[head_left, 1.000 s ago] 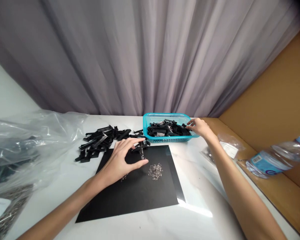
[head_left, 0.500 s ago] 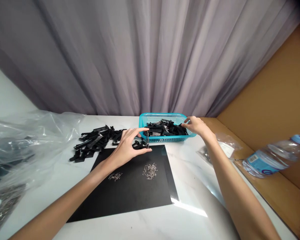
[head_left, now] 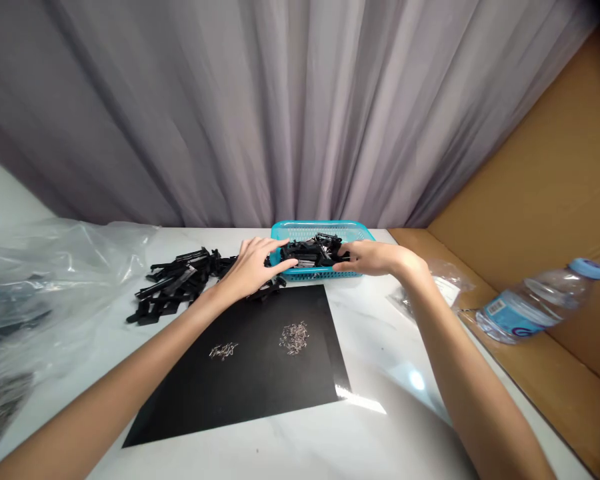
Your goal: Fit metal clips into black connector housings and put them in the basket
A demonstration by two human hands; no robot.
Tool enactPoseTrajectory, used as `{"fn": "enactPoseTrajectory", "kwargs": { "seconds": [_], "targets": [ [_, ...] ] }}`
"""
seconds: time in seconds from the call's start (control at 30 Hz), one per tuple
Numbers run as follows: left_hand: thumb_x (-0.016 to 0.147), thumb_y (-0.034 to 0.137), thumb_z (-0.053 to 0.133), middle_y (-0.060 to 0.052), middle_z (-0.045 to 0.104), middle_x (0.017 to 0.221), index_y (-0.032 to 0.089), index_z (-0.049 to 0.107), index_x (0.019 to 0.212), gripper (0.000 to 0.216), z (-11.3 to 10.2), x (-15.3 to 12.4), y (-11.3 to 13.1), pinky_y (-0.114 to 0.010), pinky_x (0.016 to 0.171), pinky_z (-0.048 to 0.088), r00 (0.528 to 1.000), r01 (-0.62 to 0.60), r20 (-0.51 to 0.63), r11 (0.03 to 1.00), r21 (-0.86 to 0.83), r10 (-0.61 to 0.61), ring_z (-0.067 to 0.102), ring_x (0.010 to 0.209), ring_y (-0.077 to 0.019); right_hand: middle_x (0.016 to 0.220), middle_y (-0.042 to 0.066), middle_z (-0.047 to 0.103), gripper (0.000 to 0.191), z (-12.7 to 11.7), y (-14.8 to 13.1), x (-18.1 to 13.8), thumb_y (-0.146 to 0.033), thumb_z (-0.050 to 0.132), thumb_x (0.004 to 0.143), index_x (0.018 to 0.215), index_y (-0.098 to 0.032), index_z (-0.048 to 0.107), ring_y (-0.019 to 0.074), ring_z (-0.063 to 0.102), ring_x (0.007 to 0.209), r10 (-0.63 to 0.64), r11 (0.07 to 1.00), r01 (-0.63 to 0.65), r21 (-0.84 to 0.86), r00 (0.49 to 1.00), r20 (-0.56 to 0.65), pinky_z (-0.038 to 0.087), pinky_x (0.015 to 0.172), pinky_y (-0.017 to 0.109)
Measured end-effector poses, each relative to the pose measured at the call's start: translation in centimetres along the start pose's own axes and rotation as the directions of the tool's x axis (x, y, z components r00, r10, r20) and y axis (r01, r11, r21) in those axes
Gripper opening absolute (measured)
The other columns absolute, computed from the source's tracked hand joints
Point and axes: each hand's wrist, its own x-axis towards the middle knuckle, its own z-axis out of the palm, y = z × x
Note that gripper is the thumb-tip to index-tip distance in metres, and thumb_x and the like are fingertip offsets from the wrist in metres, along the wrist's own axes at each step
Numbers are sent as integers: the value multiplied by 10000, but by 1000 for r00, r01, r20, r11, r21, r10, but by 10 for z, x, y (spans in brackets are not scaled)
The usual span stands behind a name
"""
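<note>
My left hand (head_left: 253,270) is at the left end of a turquoise plastic basket (head_left: 325,225). Its thumb and index finger are spread apart at the rim, and I see no part held between them. Over the basket's right front my right hand (head_left: 373,257) reaches in, its thumb and fingers closed around a dark piece among the black plastic parts (head_left: 305,255). The fingertips partly cover that piece. Many similar slim black parts fill the basket. A loose pile of black parts (head_left: 175,283) lies left of my left hand.
On a black mat (head_left: 275,387) lie two heaps of small metal pins, left (head_left: 223,351) and right (head_left: 295,338). Clear plastic bags (head_left: 70,267) cover the left side. A small bag (head_left: 445,288) and a water bottle (head_left: 535,303) stand right, by a cardboard wall (head_left: 545,167).
My left hand has moved to the basket's left rim, and the upright black part between its fingers no longer shows there. My right hand has shifted left and forward over the basket parts.
</note>
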Motion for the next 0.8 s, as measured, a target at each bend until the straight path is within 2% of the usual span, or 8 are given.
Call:
{"fn": "enactPoseTrajectory", "kwargs": {
  "seconds": [0.13,0.27,0.3,0.4,0.47,0.6,0.73,0.8],
  "targets": [
    [931,619,618,-103,643,1353,209,692,1300,556,5,12,-9,-509,1128,352,998,-11,69,1000,-1,11,508,1266,-325,1139,113,729,383,-4,-7,-9,-508,602,997,1247,-226,669,249,690,959,-46,998,46,-40,999,3,484,749,302],
    [961,568,602,-102,588,1405,218,598,1381,547,-9,4,-6,-485,1144,347,1000,-7,16,1000,1,6,482,1308,-301,1092,104,715,305,-7,-19,-20,-454,569,1022,1171,-205,663,232,666,905,-193,981,191,-35,980,-40,472,728,309],
    [974,536,596,-93,601,1374,215,608,1339,486,-15,-3,-5,-465,1135,355,1000,-11,-22,1000,0,11,501,1280,-285,1092,94,710,257,-6,-22,-22,-416,588,1017,1140,-206,668,224,662,913,-259,966,258,-15,965,-35,476,738,303],
    [991,452,607,-54,676,1074,188,658,1061,278,-29,-31,-4,-406,1012,426,994,-54,-96,998,40,57,592,1063,-244,1130,69,685,101,2,-37,-23,-267,625,993,1049,-206,682,202,645,984,-460,886,462,36,886,-56,481,816,289],
    [1006,407,594,-43,680,1022,196,658,1011,220,-30,-54,-5,-399,963,431,995,-96,-25,989,116,99,603,1008,-239,1126,66,682,79,12,-47,-20,-201,616,986,1010,-202,692,195,643,975,-522,850,525,35,850,-78,475,830,291],
    [1031,314,537,-91,683,1076,201,696,1134,221,-12,-86,-4,-413,912,453,978,-210,83,925,317,194,610,997,-274,1058,69,724,120,35,-61,-12,-194,630,988,1060,-205,725,206,667,935,-504,863,504,33,864,-1,467,786,292],
    [1012,290,554,-143,679,1158,169,688,1224,278,6,-91,1,-447,944,467,981,-192,46,915,355,188,610,1068,-321,1256,118,696,284,50,-66,-11,-197,655,984,1264,-218,694,250,677,1048,-485,875,484,22,873,50,490,832,331],
    [1006,286,560,-146,682,1139,161,689,1212,273,9,-88,1,-456,950,470,984,-173,30,922,347,173,611,1067,-328,1276,126,689,320,52,-67,-14,-196,654,986,1304,-217,685,262,681,1071,-483,876,482,29,872,81,503,857,350]
  ]
}}
